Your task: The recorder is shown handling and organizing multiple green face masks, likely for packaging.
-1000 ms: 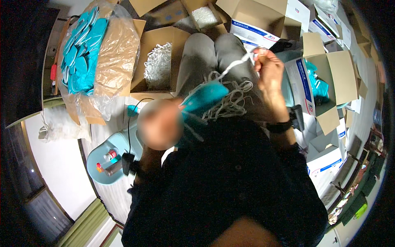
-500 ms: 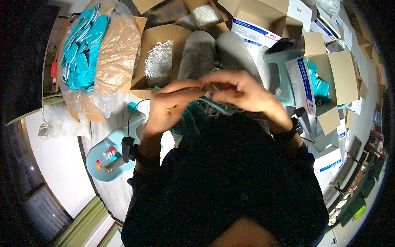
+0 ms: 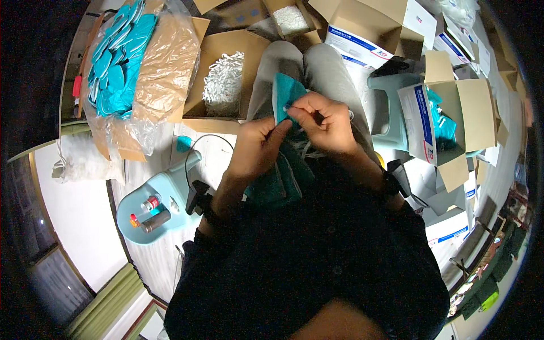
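Above my lap, a folded teal face mask (image 3: 287, 89) with a pale edge is pinched between both hands. My left hand (image 3: 255, 146) grips its lower left side with thumb and fingers. My right hand (image 3: 333, 126) pinches the right edge, the two thumbs close together. A small whitish bit shows at the right fingertips, too small to make out. More teal masks (image 3: 283, 178) lie in my lap, partly under my left forearm, with white straps (image 3: 309, 150) beside them.
At left stands a plastic-lined carton of teal pieces (image 3: 122, 73), beside a box of white elastic loops (image 3: 222, 82). A light blue stool (image 3: 129, 212) holds bottles. At right are another stool (image 3: 391, 107) and a carton with teal masks (image 3: 445, 124).
Both hands have come closer together, and the teal mask now stands up between them. The right hand's fingers have closed into a pinch. The view has shifted slightly.
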The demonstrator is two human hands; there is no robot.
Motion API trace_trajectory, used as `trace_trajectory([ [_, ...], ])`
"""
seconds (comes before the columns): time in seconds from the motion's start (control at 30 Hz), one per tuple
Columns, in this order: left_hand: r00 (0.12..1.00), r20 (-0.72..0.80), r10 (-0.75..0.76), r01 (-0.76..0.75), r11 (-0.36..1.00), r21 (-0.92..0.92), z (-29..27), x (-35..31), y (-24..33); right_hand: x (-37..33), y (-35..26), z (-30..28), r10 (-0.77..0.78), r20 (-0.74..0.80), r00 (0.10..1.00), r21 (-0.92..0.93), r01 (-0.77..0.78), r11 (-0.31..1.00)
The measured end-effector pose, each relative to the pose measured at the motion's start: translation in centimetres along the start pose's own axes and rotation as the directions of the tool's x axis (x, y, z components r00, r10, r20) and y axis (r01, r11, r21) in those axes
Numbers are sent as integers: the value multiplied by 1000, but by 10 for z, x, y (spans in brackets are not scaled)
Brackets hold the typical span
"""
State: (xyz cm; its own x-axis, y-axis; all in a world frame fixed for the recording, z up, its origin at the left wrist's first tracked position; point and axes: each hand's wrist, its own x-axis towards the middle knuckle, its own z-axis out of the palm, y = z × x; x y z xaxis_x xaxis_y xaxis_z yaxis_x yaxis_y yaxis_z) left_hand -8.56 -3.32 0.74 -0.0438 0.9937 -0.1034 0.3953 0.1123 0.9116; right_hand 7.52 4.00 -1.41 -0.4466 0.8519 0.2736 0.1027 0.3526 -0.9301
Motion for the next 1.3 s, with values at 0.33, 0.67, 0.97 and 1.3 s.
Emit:
trace_trajectory([
  [0.33, 1000, 22, 8, -10, 996, 92, -19, -15, 17, 24, 36, -11, -374, -100, 922, -393, 309, 866],
  [0.67, 1000, -5, 6, -5, 983, 182, -40, -18, 26, 50, 27, -1, -477, -34, 878, -464, 409, 786],
  [0.97, 1000, -26, 8, -5, 993, 120, -55, -31, 23, 58, 51, -2, -496, -20, 868, -652, 364, 665],
  [1.3, 991, -113, -65, 33, 964, -263, -90, -25, -10, 45, 7, -30, 124, 642, 757, -135, -47, 990],
])
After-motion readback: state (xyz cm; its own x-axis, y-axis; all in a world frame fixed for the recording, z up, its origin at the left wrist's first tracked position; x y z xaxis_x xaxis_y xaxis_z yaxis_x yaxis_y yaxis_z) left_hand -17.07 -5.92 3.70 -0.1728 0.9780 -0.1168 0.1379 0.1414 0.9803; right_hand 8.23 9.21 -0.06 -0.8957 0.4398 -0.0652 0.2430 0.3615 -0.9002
